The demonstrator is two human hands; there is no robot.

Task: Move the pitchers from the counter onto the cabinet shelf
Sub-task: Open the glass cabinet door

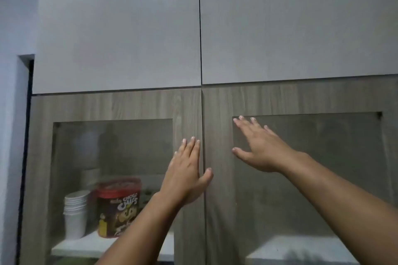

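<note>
Two wood-grain cabinet doors are being viewed from below, each framed in grey-brown laminate with a rectangular smoked-glass pane set into it. The left door (pixel 187 114) and the right door (pixel 217 114) are shut, meeting at a thin dark vertical seam. Above them, two flat matte grey panels (pixel 120 28) are being shown, smooth and without handles, divided by the same seam.

The left hand (pixel 185 176) is being held flat against the wooden stile of the left door, fingers straight and close together, thumb spread toward the seam; nothing is being gripped. The right hand (pixel 260 150) is being pressed open on the right door, palm over the glass, fingers fanned apart near the upper left corner of the pane, thumb reaching onto the wooden stile; it too is empty.

Behind the left pane, a white shelf (pixel 86 247) is being seen. On it a stack of white paper cups (pixel 75 213), tapered and ribbed at the rims, is standing just beside a round red-lidded cereal tub (pixel 118 206) with a brown printed label. Farther back a pale cylindrical shape is being dimly shown; its nature cannot be told through the tinted glass.

Behind the right pane only a bare white shelf edge (pixel 301 245) is being made out. The pitchers and the counter are out of view.
</note>
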